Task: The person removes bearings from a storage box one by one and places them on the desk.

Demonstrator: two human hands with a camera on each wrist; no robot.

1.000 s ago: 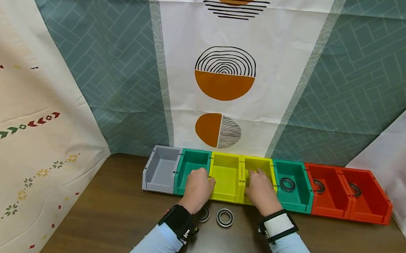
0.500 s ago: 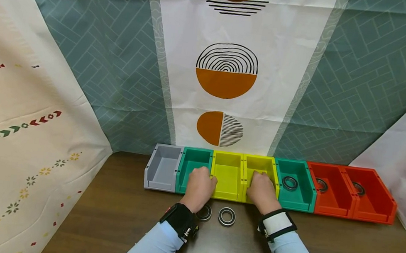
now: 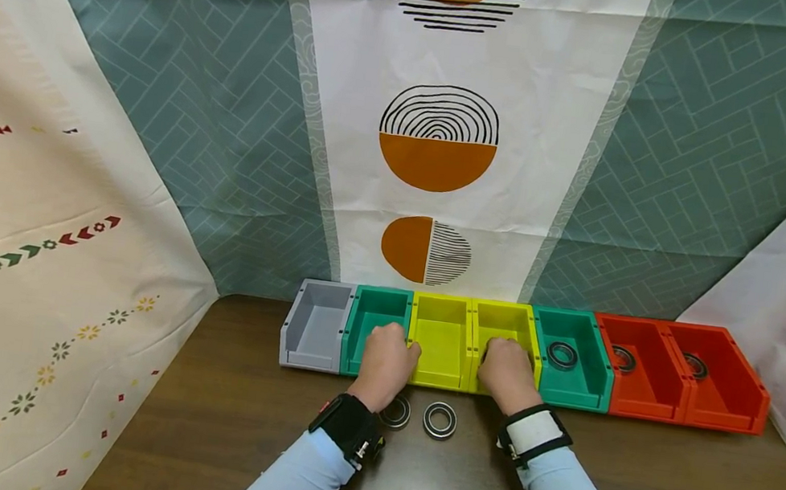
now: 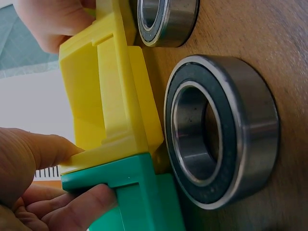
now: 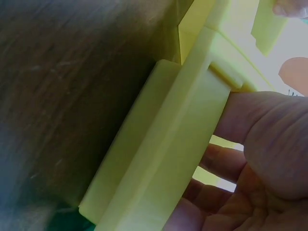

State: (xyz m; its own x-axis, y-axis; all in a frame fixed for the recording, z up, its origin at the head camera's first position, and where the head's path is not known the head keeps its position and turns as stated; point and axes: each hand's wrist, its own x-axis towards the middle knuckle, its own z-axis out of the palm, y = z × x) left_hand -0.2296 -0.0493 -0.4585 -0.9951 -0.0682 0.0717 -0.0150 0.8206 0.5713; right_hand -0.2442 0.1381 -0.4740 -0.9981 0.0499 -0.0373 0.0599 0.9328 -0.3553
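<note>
My left hand (image 3: 385, 361) grips the shared wall between the left green bin (image 3: 353, 329) and the left yellow bin (image 3: 438, 347). In the left wrist view its thumb (image 4: 53, 149) lies on the yellow side and its fingers (image 4: 91, 207) on the green side. My right hand (image 3: 507, 375) reaches into the right yellow bin (image 3: 501, 316). The right wrist view shows its fingers behind that bin's front wall (image 5: 168, 144), tips hidden; whether they hold anything cannot be made out. Two bearings (image 3: 439, 421) lie on the table before the bins, one partly behind my left wrist.
Left of the green bin stands a grey bin (image 3: 314, 325). To the right, a second green bin (image 3: 583, 392) holds a bearing (image 3: 561, 356), and two red bins (image 3: 726, 388) hold one each. The brown table (image 3: 220, 419) extends toward me; patterned cloths (image 3: 266, 142) hang behind.
My right hand has shifted slightly down and toward me within the right yellow bin, its index finger no longer stretched out. The left hand keeps its grip; the view has tilted a little.
</note>
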